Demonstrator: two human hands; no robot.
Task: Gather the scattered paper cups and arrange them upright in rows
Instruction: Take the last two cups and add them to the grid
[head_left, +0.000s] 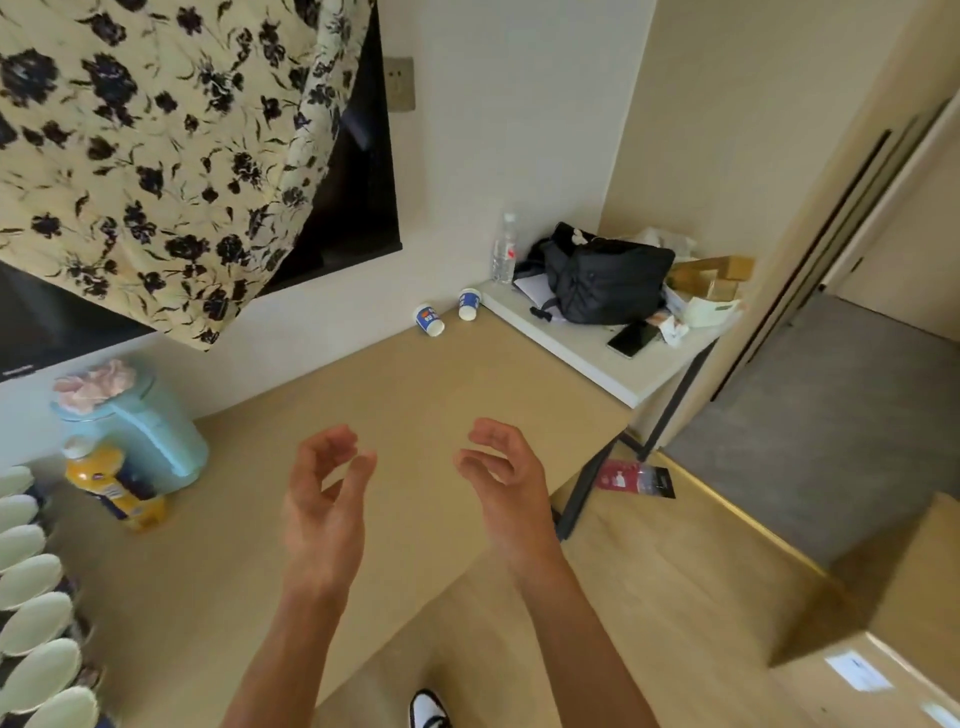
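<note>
Between pickups, left hand (324, 499) and right hand (506, 486) half-curled, empty; probably calls for reaching stray cups (429, 319) at 12 o'clock.

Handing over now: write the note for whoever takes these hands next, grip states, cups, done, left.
Left hand: open, empty, above the table.
Right hand: open, empty, beside it.
Row of cups stands along the table's left edge.
Two strays near the far wall: a tipped cup and a second cup beside it, pose unclear.
Done: that row.
Left: fetch both strays and stand them in line.
</note>
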